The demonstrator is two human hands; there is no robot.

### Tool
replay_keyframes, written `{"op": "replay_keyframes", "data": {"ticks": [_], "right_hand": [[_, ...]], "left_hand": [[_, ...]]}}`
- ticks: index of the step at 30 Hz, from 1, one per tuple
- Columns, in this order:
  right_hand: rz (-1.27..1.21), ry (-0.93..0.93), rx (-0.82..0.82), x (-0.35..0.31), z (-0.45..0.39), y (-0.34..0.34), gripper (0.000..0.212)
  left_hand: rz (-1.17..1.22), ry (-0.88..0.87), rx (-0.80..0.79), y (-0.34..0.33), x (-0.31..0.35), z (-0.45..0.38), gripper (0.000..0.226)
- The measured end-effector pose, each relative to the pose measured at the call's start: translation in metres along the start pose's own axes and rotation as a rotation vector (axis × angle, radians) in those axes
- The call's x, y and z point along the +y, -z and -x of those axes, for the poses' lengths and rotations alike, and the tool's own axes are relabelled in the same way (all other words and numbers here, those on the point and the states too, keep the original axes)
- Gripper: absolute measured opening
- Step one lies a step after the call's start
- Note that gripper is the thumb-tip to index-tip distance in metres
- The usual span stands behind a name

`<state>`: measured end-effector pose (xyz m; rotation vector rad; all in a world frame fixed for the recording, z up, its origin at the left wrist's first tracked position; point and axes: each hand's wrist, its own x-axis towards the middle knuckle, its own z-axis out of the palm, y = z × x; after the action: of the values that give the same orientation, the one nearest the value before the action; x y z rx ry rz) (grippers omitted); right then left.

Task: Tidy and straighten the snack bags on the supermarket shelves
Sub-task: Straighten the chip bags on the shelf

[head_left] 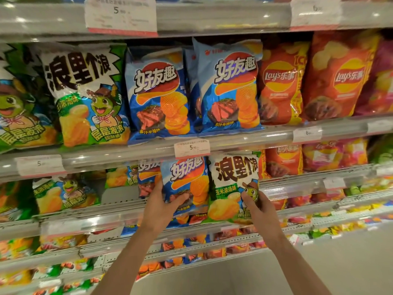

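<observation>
Two bags are held up before the lower shelf, the left hand gripping a blue bag and the right hand pinching a green bag, probably so each can join its matching row.

I read the blue bag in my left hand as glossy plastic film, creased, with bright glare patches. The green bag in my right hand has the same shiny film, wrinkled near the grip. The red bags on the shelf above show a smoother, high-gloss foil-like finish with sharp reflections. The shelf rail looks like clear, glossy plastic over a pale strip and carries strong highlights. The price tag appears to be matt white paper behind that strip. The lower shelves look like matt, perforated metal.
</observation>
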<state>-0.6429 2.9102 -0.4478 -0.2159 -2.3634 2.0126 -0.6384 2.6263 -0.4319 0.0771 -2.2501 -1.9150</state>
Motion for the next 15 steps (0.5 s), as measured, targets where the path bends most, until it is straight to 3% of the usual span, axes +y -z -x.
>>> {"op": "replay_keyframes", "data": {"ticks": [5,12,15], "right_hand": [[-0.007,0.058,0.044,-0.001,0.003,0.006,0.031],[-0.024,0.051,0.07,0.001,0.005,0.018,0.025],[-0.033,0.045,0.085,-0.001,0.007,0.021,0.02]], "left_hand": [[-0.131,-0.078,0.046,-0.009,0.004,-0.016,0.045],[-0.325,-0.026,0.117,-0.031,0.007,-0.053,0.062],[-0.389,-0.049,0.12,-0.038,0.009,-0.061,0.059]]}}
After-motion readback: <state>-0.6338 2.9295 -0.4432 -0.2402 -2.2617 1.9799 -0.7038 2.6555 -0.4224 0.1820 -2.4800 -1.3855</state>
